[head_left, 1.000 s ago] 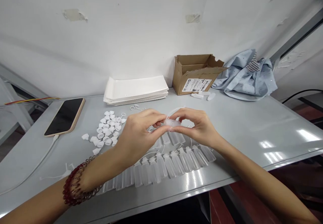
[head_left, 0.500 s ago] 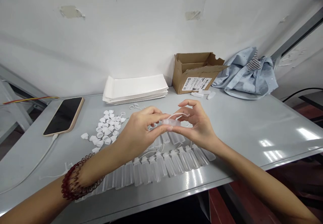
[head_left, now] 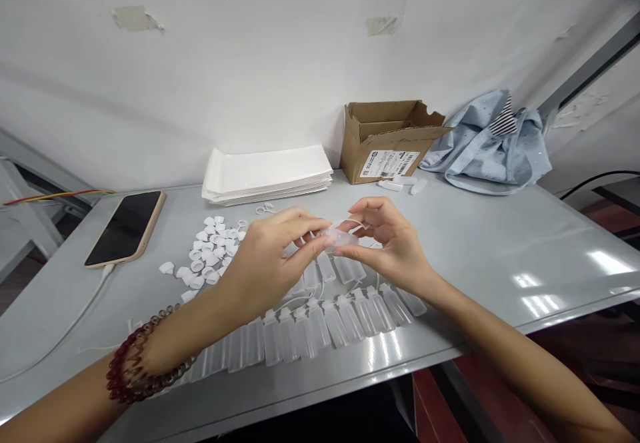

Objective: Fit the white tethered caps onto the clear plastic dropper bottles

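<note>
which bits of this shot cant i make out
Head view:
- Held bottle: left end, behind the left hand
- Cord: whether the right hand grips it, too faint
- Bottle row: some left tops, behind the left arm
- Box: floor, behind its front
- Label: fine print, too small

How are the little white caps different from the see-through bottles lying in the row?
The white caps are solid white, but the bottles are cloudy and see-through. Each cap is short and stubby, while each bottle is long. The caps sit in a jumbled bunch, but the bottles lie side by side. Both rest on the shiny grey table.
</note>
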### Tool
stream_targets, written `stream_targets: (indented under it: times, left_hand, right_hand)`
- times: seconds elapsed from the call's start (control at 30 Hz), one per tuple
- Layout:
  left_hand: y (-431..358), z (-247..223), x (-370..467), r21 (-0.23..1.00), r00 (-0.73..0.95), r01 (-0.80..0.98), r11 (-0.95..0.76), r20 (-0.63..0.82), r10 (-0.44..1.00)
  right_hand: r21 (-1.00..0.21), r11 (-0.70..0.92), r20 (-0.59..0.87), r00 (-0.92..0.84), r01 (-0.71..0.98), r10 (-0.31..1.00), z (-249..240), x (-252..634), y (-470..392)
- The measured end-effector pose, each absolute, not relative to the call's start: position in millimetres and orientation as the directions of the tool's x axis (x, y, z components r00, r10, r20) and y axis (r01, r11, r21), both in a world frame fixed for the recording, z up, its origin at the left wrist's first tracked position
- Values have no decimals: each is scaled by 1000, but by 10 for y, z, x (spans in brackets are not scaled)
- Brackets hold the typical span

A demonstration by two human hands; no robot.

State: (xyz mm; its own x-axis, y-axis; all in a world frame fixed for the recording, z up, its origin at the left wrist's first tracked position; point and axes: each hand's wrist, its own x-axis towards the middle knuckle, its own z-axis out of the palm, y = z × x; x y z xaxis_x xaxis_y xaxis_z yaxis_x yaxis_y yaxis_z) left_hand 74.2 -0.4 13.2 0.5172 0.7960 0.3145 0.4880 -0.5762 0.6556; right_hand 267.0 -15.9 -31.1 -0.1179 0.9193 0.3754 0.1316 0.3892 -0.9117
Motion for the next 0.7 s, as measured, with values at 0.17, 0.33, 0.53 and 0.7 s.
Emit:
stream_targets:
  times: [0.17, 0.33, 0.53, 0.7]
  left_hand:
    - [-3, 175, 712, 770, 407, 499, -398, 197, 892]
    - [38, 157, 700, 892, 336, 413, -183, 37, 941]
    - [91, 84, 744, 978, 345, 206, -35, -40, 938]
    - [62, 96, 792, 967, 339, 245, -68, -20, 941]
  right_hand:
    - [-880, 439, 424, -117, 182, 898, -337, 2670, -159]
    - [-847, 466, 456, -100, 256, 884, -366, 2674, -165]
    - [-901, 401, 395, -67, 166, 916, -342, 2663, -171]
    - [-943, 320, 319, -29, 87, 947, -295, 2635, -175]
